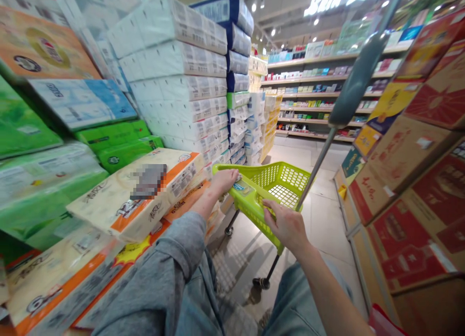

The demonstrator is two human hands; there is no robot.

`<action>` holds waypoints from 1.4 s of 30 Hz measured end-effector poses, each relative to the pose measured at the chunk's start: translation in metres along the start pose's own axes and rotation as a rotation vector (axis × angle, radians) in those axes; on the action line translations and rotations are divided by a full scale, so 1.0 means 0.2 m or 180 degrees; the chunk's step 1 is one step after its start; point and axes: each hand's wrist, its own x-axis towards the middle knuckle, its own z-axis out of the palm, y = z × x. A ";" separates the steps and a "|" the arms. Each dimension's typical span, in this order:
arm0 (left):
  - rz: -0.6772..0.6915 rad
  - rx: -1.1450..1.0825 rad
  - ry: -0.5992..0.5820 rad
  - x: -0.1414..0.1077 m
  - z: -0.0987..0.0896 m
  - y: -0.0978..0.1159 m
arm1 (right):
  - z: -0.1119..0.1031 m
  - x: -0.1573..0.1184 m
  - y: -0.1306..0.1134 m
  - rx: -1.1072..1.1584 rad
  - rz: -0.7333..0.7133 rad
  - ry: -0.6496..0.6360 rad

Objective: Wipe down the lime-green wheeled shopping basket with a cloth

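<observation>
A lime-green shopping cart [250, 213] with a perforated basket stands right in front of me on thin legs with small wheels. My left hand [225, 180] is closed over the left end of its near edge, beside a small label. Further right, my right hand [285, 223] has its fingers curled over the same edge; the fingertips are partly hidden. From the cart's right side, close to my right hand, a slanting metal pole [317, 167] with a thick grey-blue sleeve rises to the upper right. Its lower end is hidden.
Stacked tissue packs [203, 79] rise at left. A cream tissue pack [98, 198] lies nearer, with a pixelated grey patch on top. Red and brown cartons [395, 166] line the right side. Tiled floor [319, 234] runs between, toward product shelves [312, 94].
</observation>
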 end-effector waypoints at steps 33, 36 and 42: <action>0.1670 -0.0174 -0.0055 -0.12 -0.04 0.19 | -0.07 0.04 0.01 -0.0929 0.0318 -0.0822; 0.1047 -0.0083 -0.0029 -0.07 -0.03 0.08 | -0.07 0.06 0.00 -0.0970 0.0332 -0.0888; 0.0684 -0.0276 0.0606 -0.15 0.01 0.06 | -0.06 0.07 -0.02 -0.0817 0.0241 -0.0785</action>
